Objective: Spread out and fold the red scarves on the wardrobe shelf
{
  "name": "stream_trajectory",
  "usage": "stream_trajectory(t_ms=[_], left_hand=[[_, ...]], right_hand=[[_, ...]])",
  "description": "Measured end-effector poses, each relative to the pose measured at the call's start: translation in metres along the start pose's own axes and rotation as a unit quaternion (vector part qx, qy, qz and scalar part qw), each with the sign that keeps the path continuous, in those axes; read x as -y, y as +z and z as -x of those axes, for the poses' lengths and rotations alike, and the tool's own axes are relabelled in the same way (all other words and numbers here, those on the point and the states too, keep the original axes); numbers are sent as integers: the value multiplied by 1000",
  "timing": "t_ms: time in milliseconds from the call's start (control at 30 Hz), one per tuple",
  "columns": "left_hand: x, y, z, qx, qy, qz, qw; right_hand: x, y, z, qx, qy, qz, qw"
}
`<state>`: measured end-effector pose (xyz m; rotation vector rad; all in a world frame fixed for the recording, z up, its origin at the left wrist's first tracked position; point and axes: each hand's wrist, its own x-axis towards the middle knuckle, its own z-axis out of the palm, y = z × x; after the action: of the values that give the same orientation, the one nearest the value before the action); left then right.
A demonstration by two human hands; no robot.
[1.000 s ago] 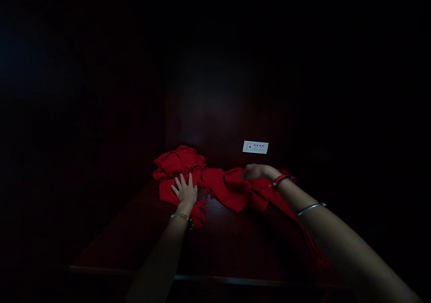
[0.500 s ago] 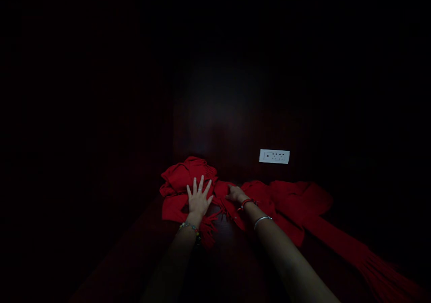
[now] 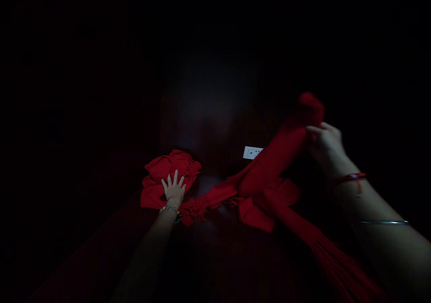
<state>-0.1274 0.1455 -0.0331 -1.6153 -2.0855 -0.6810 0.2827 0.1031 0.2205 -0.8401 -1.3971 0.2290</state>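
Your left hand [image 3: 174, 191] lies palm down with its fingers spread, pressed flat on the near part of a red heap of cloth [image 3: 171, 164]. A ring [image 3: 174, 182] sits on one finger, and a beaded bracelet [image 3: 170, 209] circles that wrist. Your right hand [image 3: 328, 146] is up in the air to the right, pinching a red scarf [image 3: 286, 150] between thumb and fingers; motion blurs the grip, so you cannot make out each finger. A red bracelet [image 3: 352, 176] with a small tassel is on your right wrist, and a silver bangle [image 3: 384, 222] rests further up the forearm.

From your right hand the scarf slopes down and left to the middle of the worktop [image 3: 208, 238], its top end bunched just above your fingers. Under the raised length, more red cloth lies in loose folds, and one strip runs toward the near right, ending in a long fringe [image 3: 346, 267]. To the left, another length narrows into strands beside your left hand, near the heap; you cannot tell whether the two masses of cloth join there. The heap is rumpled, with short fringe showing along its right side.

Beyond the cloth, on the dark far wall [image 3: 208, 110], a white socket plate [image 3: 252, 152] shows, its right end hidden behind the raised scarf.
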Motion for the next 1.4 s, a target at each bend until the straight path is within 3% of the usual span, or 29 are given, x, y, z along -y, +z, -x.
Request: stream_trajectory(t_ms=[33, 100, 167, 267, 333, 433, 500, 600, 667, 800, 967, 1133, 1233, 1400], left_hand=[[-2, -4, 4, -7, 14, 9, 1000], [-9, -15, 12, -24, 55, 44, 997], [-21, -29, 21, -38, 91, 109, 989], [-50, -51, 35, -2, 97, 275, 957], [-74, -62, 47, 53, 79, 408, 908], [-100, -71, 66, 142, 36, 565, 812], [-106, -72, 77, 208, 23, 620, 756], [-99, -72, 85, 285, 75, 635, 714], [-91, -73, 86, 289, 155, 599, 730], [-87, -74, 81, 227, 303, 448, 810], [-90, -77, 76, 148, 311, 345, 873], [-82, -79, 74, 122, 288, 341, 886], [-77, -79, 72, 119, 300, 327, 888], [-75, -87, 73, 172, 346, 284, 878]], right_hand=[[16, -20, -6, -56, -24, -26, 998], [41, -44, -4, -65, -18, -24, 997], [51, -46, 15, 7, 52, 18, 998], [34, -18, 63, 191, 165, 51, 966], [9, 13, 101, 270, 205, 22, 940], [-31, 59, 152, 272, 192, -7, 943], [-53, 80, 178, 265, 173, -26, 948], [-75, 96, 198, 249, 123, -31, 960], [-84, 97, 202, 223, 81, -12, 971], [-84, 89, 202, 201, -4, 83, 976], [-60, 79, 208, 298, -137, 228, 917], [-46, 79, 215, 390, -185, 315, 845], [-47, 81, 215, 416, -169, 348, 823], [-52, 82, 216, 463, -141, 357, 799]])
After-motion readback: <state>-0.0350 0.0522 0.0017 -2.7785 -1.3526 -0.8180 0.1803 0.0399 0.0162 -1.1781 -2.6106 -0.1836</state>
